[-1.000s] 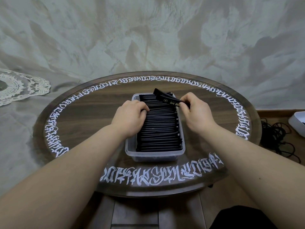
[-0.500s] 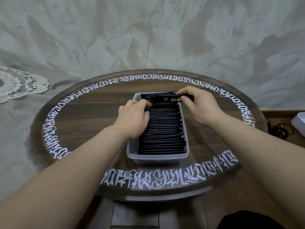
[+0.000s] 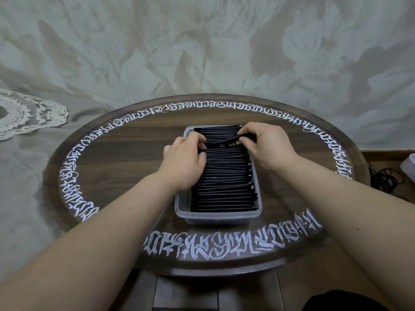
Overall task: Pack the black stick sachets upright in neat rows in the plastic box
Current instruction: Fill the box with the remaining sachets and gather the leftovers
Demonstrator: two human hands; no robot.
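A clear plastic box (image 3: 217, 217) stands in the middle of the round table, filled with black stick sachets (image 3: 224, 185) set on edge in a tight row. One black sachet with gold print (image 3: 226, 144) lies crosswise over the far part of the row. My right hand (image 3: 267, 145) pinches its right end. My left hand (image 3: 184, 162) holds its left end with thumb and fingers, the palm resting over the box's left side. The sachets under my left hand are hidden.
The dark wooden table (image 3: 125, 167) has white lettering around its rim. A lace doily (image 3: 24, 114) lies on the grey cloth at the left. Black cables (image 3: 386, 179) and a white object (image 3: 409, 168) sit at the right edge.
My right hand has brought the gold-printed sachet down from a tilt above the box's far end to lie level across the row, and my left hand has taken its left end.
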